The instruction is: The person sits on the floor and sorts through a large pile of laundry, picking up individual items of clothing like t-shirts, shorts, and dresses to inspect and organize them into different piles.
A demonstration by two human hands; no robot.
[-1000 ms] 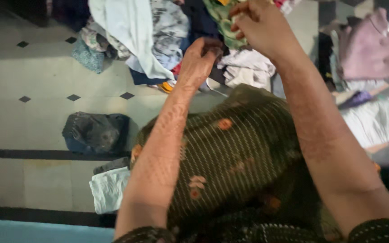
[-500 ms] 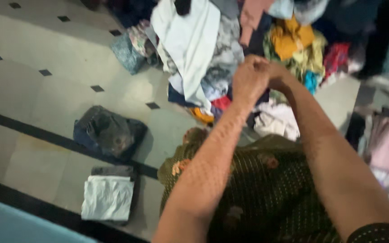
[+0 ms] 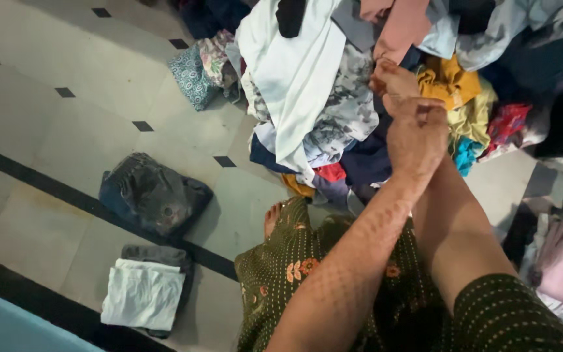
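Pink cloth garment (image 3: 404, 26) lies at the top of a heap of mixed clothes (image 3: 333, 111) on the pale tiled floor (image 3: 66, 130). Half a second ago both hands met lower, over the heap's near edge; now they have stretched further up. The right hand (image 3: 393, 81) reaches the pink garment's lower edge, though whether it pinches the cloth cannot be told. The left hand (image 3: 418, 137) crosses just below it, fingers curled. A folded white cloth (image 3: 142, 294) lies well apart.
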